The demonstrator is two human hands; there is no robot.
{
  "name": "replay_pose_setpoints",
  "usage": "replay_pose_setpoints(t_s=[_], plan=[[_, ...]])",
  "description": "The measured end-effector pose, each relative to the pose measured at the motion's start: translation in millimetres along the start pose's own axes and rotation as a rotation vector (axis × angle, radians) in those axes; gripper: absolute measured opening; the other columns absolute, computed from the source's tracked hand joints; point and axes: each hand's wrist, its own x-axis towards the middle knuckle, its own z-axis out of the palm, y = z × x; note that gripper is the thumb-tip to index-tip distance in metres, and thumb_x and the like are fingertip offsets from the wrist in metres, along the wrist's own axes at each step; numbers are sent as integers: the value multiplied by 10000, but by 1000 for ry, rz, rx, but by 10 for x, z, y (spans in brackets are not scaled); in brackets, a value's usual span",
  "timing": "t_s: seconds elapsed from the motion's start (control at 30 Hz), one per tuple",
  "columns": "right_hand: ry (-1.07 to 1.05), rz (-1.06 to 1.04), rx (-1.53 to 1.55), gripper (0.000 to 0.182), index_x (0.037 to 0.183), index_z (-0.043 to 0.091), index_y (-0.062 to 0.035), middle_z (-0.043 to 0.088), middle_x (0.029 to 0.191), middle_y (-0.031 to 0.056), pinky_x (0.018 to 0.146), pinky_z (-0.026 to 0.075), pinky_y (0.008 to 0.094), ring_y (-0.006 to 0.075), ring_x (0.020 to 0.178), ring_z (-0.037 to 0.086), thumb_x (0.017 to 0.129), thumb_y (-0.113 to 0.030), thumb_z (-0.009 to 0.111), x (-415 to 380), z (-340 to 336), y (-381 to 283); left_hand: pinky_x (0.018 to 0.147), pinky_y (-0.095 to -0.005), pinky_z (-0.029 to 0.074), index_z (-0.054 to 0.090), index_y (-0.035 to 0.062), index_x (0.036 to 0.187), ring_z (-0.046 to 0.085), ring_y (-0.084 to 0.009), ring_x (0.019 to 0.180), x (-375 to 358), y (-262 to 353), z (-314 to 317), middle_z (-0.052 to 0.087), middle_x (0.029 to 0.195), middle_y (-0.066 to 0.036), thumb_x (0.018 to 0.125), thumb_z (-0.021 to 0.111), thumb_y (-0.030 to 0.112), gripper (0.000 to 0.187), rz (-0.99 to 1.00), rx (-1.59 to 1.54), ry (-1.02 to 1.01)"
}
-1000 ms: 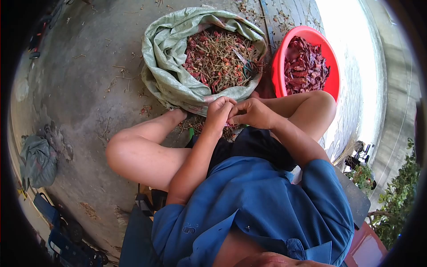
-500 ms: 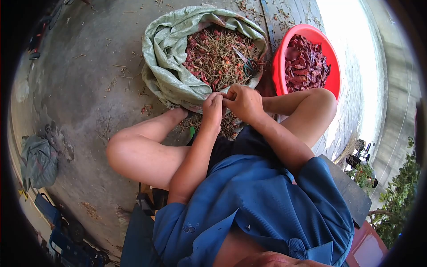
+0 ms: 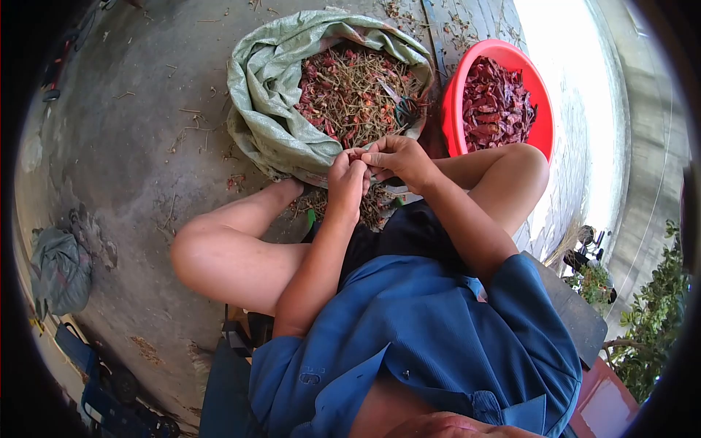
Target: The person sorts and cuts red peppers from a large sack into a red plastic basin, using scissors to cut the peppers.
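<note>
My left hand [image 3: 347,182] is closed, and a small dark red piece of dried chili [image 3: 356,155] shows at its fingertips. My right hand [image 3: 405,162] meets it there, thumb and forefinger pinched at the same chili. Both hands are over the near rim of a pale green woven sack [image 3: 264,109] with its edge rolled down. Inside the sack lie dried chilies and stems [image 3: 358,87] in a tangled heap. Scissors [image 3: 405,109] with dark teal handles rest on the heap's right side.
Right of the sack stands a red basin [image 3: 454,109] holding dark red dried chilies [image 3: 498,106]. Loose stems [image 3: 376,208] lie between my bent legs. Scattered bits dot the concrete floor [image 3: 146,146]. A grey-green bag [image 3: 62,270] sits at far left.
My hands have drawn slightly apart, and a reddish bit of chili now shows between the fingertips. My right fingers have shifted from a tight curl to a more extended pinch.
</note>
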Motion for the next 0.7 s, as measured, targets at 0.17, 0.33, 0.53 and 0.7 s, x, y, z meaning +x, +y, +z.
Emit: replay_pose_setpoints(t_s=[0.17, 0.33, 0.53, 0.7], plan=[[-197, -126, 89, 215, 1093, 682, 1, 689, 1001, 52, 827, 528, 275, 131, 913, 652, 908, -100, 722, -39, -147, 133, 469, -190, 356, 585, 43, 1031, 436, -31, 550, 22, -21, -6, 544, 738, 28, 890, 505, 71, 165, -29, -37, -26], [-223, -348, -406, 245, 1099, 694, 16, 704, 999, 97, 846, 519, 317, 184, 925, 668, 870, -67, 669, -48, -218, -12, 463, -196, 348, 587, 50, 1035, 443, -46, 540, 27, -71, -23, 551, 729, 10, 879, 514, 59, 172, -44, -6, -71], [-267, -417, -649, 285, 1080, 687, 30, 705, 1004, 153, 880, 493, 339, 205, 967, 659, 834, -94, 615, -39, -178, -74, 452, -198, 332, 556, 55, 991, 446, -50, 519, 21, -84, -45, 543, 696, 4, 871, 521, 54, 125, -92, -10, -64], [-433, 60, -256, 273, 1066, 700, 20, 695, 1015, 76, 898, 478, 311, 139, 979, 631, 834, -69, 588, -102, -249, -260, 427, -208, 320, 546, 39, 983, 433, -42, 504, -67, 27, -5, 533, 695, 11, 866, 550, 53, 118, -109, -5, -87]])
